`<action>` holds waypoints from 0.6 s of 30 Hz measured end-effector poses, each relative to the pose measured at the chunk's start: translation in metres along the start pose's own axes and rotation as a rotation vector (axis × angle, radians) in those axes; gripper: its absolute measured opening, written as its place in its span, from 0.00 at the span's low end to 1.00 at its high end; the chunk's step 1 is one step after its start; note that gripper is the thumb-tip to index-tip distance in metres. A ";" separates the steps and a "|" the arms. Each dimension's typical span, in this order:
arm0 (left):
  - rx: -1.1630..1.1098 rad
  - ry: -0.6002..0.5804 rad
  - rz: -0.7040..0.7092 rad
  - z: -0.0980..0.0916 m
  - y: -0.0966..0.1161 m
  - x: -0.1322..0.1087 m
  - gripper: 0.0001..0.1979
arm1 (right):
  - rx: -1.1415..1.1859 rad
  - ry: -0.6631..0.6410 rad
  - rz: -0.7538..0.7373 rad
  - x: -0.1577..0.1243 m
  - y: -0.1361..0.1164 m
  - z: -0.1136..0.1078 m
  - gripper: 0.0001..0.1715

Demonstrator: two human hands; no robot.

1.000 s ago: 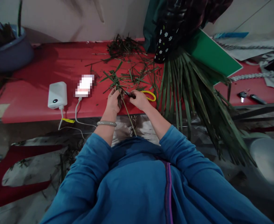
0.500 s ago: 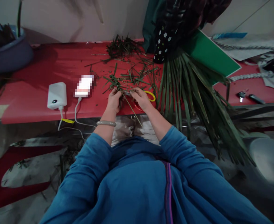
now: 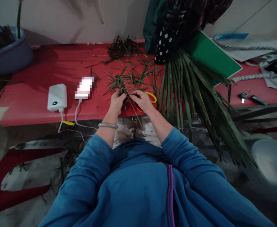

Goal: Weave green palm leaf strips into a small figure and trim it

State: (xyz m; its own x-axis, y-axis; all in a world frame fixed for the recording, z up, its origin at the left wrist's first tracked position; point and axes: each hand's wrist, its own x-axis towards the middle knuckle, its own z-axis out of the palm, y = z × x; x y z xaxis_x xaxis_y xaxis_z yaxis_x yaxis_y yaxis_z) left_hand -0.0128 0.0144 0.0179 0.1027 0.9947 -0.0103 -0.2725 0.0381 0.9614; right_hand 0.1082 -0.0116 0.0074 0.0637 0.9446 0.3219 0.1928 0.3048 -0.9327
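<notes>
Nearest me, at the front edge of the red table (image 3: 41, 67), the left hand (image 3: 116, 102) had its fingers clamped on a leafy sprig (image 3: 119, 83). The right hand (image 3: 142, 100) pinched the sprig's thin stem (image 3: 135, 111), which slanted down towards the lap. Yellow-handled scissors (image 3: 153, 97) lay just behind that hand. A white power bank (image 3: 57, 97) sat to the left and palm fronds (image 3: 188, 91) overhung the right. Leaf scraps (image 3: 123, 48) littered the far side.

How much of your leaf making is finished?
Done: trimmed leaf scraps litter the red table. In hand: left hand and right hand pinch a small leafy piece with a thin stalk. Left: the big bundle of long leaves looks uncut.
</notes>
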 end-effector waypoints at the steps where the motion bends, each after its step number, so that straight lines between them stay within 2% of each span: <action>1: 0.000 -0.004 -0.002 0.000 0.000 0.000 0.06 | -0.008 -0.001 -0.003 0.000 0.000 0.000 0.12; 15: -0.024 -0.020 0.025 -0.002 -0.004 0.002 0.04 | -0.256 -0.019 0.021 0.002 -0.002 -0.002 0.11; 18: -0.021 -0.034 0.032 -0.002 -0.004 0.002 0.04 | -0.242 -0.033 0.013 0.002 -0.002 -0.003 0.10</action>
State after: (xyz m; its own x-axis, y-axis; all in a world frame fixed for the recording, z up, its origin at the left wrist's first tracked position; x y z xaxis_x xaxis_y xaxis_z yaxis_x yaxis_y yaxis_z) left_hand -0.0133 0.0163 0.0131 0.1262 0.9915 0.0300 -0.2957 0.0087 0.9552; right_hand 0.1105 -0.0110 0.0104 0.0362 0.9528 0.3014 0.4217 0.2588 -0.8690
